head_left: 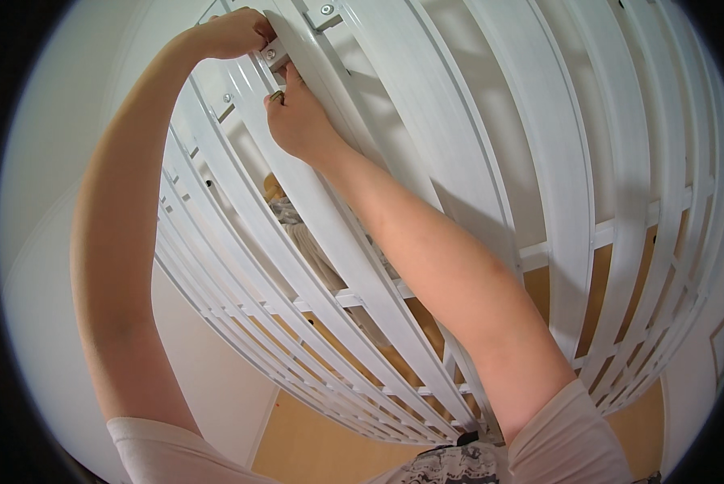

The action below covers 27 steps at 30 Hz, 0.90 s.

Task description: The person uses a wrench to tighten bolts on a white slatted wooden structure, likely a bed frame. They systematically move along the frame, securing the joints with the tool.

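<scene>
Small pale-grey rectangular block (280, 62) with shiny round bolt head (271, 55) sits near upper edge of smooth white slatted frame (543, 129), slats long, flat. Left hand (237, 34) curled at block's upper end, fingertips hidden; cannot tell whether gripping. Right hand (299, 121), wearing ring (277, 95), at block's lower end, fingers bunched, grip unclear. Crumpled patterned grey cloth (285, 212) beyond slats.
</scene>
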Available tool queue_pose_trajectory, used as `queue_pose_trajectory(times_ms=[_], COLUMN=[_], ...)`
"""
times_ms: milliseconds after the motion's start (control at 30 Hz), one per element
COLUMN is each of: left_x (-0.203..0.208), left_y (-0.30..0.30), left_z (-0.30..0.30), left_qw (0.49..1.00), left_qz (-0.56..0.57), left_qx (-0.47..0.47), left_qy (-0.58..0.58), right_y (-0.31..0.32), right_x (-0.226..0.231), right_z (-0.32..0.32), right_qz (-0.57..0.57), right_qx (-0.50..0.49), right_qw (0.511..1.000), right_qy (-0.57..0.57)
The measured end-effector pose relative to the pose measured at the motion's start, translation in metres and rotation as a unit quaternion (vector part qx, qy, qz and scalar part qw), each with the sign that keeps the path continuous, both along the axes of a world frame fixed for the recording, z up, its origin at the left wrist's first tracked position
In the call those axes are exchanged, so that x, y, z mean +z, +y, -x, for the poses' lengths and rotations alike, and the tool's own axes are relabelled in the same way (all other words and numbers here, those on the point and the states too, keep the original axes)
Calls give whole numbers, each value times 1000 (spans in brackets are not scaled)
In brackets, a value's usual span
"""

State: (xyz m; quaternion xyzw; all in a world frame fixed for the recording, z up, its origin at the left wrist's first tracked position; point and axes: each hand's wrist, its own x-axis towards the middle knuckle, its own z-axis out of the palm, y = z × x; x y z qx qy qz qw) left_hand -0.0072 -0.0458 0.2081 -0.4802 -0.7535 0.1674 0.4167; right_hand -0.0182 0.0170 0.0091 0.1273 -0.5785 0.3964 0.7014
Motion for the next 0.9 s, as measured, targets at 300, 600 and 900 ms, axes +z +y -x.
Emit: queue_pose_trajectory(times_ms=[300,600,900], left_x=[12,10,11], left_y=[-2,-1,-1], left_z=[34,44,50], left_qw=[999,990,986], left_qz=[-19,-31,-32], left_qx=[-49,-128,-138], left_qy=[8,-55,-90], right_y=[-3,-3,-10], right_x=[0,-2,-3], right_z=[-10,-4,-7], right_qz=[-42,-46,-22], right_qx=[-1,2,-67], right_qw=[998,999,994], right_qy=[-50,-7,-84])
